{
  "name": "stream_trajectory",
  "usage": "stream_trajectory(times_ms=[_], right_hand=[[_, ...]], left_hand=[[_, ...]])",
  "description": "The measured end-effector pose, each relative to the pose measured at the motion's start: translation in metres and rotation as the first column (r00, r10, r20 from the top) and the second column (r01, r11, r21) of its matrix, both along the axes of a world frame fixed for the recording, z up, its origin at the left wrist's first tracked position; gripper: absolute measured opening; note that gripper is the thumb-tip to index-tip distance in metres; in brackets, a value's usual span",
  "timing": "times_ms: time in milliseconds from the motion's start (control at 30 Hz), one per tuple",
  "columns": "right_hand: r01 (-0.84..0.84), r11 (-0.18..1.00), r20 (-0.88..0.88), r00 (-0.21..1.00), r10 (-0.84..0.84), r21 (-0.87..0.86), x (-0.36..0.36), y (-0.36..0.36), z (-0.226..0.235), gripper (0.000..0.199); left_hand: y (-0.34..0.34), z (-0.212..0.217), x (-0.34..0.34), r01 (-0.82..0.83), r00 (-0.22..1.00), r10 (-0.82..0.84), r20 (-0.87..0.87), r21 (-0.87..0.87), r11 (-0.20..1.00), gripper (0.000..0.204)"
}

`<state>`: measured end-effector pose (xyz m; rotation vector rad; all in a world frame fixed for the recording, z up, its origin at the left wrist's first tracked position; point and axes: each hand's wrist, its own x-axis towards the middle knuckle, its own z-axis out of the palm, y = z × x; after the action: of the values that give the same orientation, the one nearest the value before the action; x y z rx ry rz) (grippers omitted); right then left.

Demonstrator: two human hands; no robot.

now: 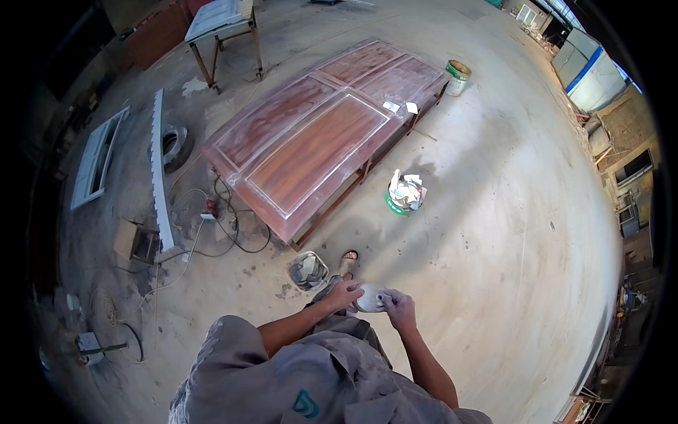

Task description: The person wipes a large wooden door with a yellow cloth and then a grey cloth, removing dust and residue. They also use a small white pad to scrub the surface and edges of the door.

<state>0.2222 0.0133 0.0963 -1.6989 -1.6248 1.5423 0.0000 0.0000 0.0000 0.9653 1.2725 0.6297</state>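
In front of my body I hold a thin, round whitish disc (pixel 369 300), which looks like a sanding disc. My left hand (pixel 343 295) is closed on its left edge. On the other side, my right hand (pixel 399 309) pinches the right edge; its fingertips look dusty. Just beyond my left hand stands a white basket (pixel 289 269) with grey pieces in it. A large reddish-brown door panel (pixel 314 159) lies flat on a low support farther off, with dusty streaks along its mouldings.
A green-rimmed bucket (pixel 397 207) full of pale scraps stands right of the panel. A rusty tin (pixel 458 76) is by its far end. On the left are a red power tool (pixel 210 209) with cables, a tyre (pixel 179 147), a toothed white strip (pixel 158 169) and a cardboard box (pixel 127 239).
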Motion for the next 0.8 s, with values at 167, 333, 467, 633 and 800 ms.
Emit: stream_trajectory(times_ms=[167,333,467,633,800], right_hand=[[0.015,0.938,-0.433,0.885,-0.173,-0.345,-0.03,0.1,0.005,0.026],[-0.441,0.849,-0.435,0.851,0.294,-0.289,-0.118,0.221,0.027,0.027],[-0.824,0.555,-0.412,0.548,0.728,-0.116,-0.225,0.288,0.036,0.032],[-0.263,0.965,-0.578,0.79,0.203,-0.02,-0.313,0.429,0.027,0.032],[-0.226,0.93,-0.543,0.839,0.035,-0.29,-0.273,0.523,0.016,0.033]], left_hand=[[0.056,0.011,-0.018,-0.367,0.904,0.4,0.149,-0.208,0.907,0.053],[0.085,-0.059,-0.077,-0.609,0.786,0.615,0.058,-0.097,0.788,0.051],[0.065,-0.084,-0.123,-0.807,0.556,0.824,0.11,-0.165,0.567,0.05],[0.104,-0.009,-0.125,-0.887,0.375,0.916,0.143,-0.231,0.4,0.052],[0.121,0.018,-0.114,-0.955,0.19,0.968,0.166,-0.197,0.222,0.055]])
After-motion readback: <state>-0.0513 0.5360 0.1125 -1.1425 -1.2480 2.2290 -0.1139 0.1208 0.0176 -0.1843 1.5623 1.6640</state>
